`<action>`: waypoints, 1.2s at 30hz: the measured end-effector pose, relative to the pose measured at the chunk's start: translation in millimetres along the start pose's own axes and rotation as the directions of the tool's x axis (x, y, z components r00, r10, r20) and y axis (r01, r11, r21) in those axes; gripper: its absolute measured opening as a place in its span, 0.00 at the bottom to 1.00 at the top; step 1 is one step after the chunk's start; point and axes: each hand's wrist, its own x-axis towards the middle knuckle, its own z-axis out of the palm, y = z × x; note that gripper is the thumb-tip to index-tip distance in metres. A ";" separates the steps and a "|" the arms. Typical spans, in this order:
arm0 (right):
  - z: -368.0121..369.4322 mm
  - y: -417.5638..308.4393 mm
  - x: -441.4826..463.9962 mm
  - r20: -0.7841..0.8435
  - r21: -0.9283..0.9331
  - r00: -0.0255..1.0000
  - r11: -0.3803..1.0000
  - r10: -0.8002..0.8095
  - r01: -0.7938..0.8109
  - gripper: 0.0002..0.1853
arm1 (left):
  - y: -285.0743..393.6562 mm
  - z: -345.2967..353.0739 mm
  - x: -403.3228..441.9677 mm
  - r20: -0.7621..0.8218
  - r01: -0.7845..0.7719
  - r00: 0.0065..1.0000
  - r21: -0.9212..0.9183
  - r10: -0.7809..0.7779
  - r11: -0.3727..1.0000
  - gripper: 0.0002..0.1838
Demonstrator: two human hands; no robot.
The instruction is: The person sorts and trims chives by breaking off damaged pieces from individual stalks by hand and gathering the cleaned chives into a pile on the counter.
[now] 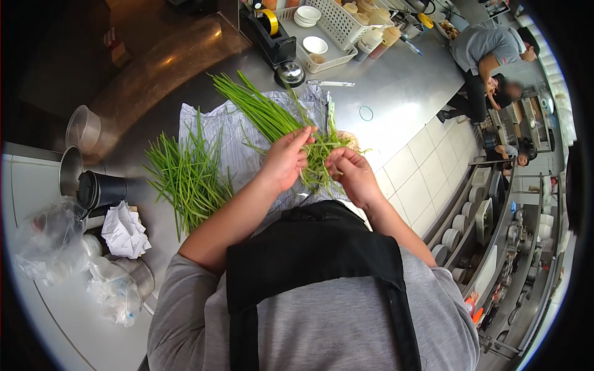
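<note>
Close to the middle of the head view, my left hand [286,157] is closed, thumb and forefinger pinching a thin green chive stalk. Just to its right, my right hand [354,174] is closed in a pinch over thin green strands. Between and under the hands lies a tangled heap of chive trimmings [318,164]. A straight bundle of long chives [257,111] lies beyond my left hand on crumpled grey-white sheeting [232,145]. A looser pile of chives [185,176] rests to the left, near my left forearm.
On the steel counter [402,83] are a tape dispenser [266,37], a call bell [290,73], a pen [331,83], a green rubber band [366,113] and a white basket [334,59]. Black cups [102,188] and plastic bags stand left. Dish shelves and co-workers are right.
</note>
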 end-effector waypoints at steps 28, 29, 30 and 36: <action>-14.3 -13.6 12.7 -0.236 0.228 0.942 0.929 -0.238 0.292 0.03 | 7.5 23.4 -31.5 0.134 -0.399 0.917 0.357 0.376 0.845 0.12; -11.1 -29.8 12.3 -0.228 -0.056 0.859 0.887 -0.459 0.459 0.05 | 7.9 22.8 -34.9 0.141 -0.374 0.927 0.428 0.348 0.823 0.12; -8.5 -45.8 12.1 -0.158 -0.330 0.745 0.746 -0.648 0.579 0.08 | 8.4 21.3 -39.1 0.151 -0.370 0.929 0.433 0.338 0.822 0.12; 0.6 -107.3 21.0 0.516 -0.786 0.408 -0.225 -0.753 0.576 0.18 | 6.9 9.1 -58.5 0.156 -0.252 0.967 0.505 0.200 0.825 0.12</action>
